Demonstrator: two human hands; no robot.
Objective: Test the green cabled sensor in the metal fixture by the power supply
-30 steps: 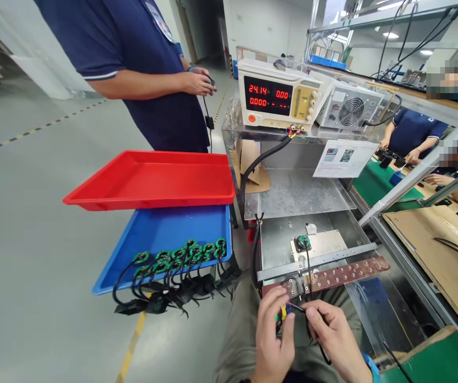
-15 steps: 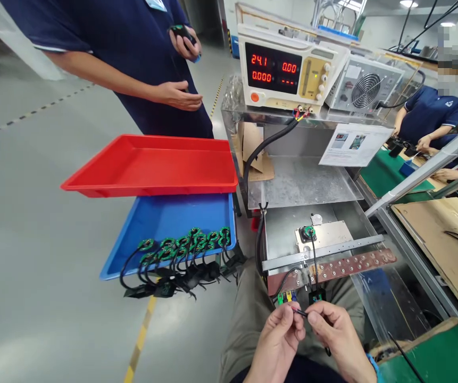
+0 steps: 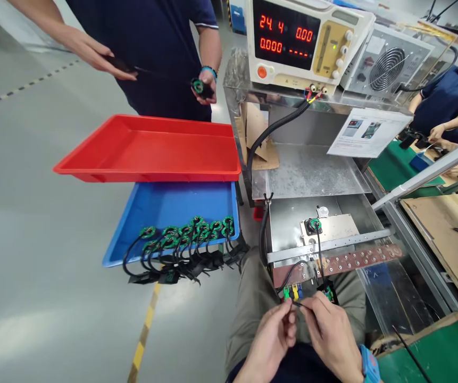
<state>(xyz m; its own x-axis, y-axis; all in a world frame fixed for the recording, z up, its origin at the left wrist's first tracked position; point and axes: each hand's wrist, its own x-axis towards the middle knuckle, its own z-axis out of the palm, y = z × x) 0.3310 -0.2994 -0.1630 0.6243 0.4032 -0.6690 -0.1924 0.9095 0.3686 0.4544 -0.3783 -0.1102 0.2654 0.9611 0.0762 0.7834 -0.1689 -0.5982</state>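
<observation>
My left hand (image 3: 271, 332) and my right hand (image 3: 328, 332) are pinched close together over my lap, with a thin dark wire (image 3: 297, 304) between their fingertips. Both hold it; its ends are hidden by the fingers. Just beyond the left fingertips sit green, yellow and blue connectors (image 3: 293, 291). A black piece with a green circuit board (image 3: 326, 290) lies beyond my right hand. From it a black cable (image 3: 320, 255) runs up to a round green circuit board (image 3: 315, 225) on a metal plate (image 3: 340, 226).
To the left, a red tray (image 3: 152, 176) overlaps a blue tray (image 3: 123, 234) with several ring-shaped green boards (image 3: 200, 231) and hanging black cables. A power supply (image 3: 308, 42) stands on the metal shelf. A co-worker (image 3: 144, 58) stands behind the trays, holding a black part (image 3: 203, 89).
My hands have moved slightly up toward the connectors, still pinching the wire. The co-worker's hands have moved apart. The power supply reading went from 24.1 to 24.4. The camera view has shifted.
</observation>
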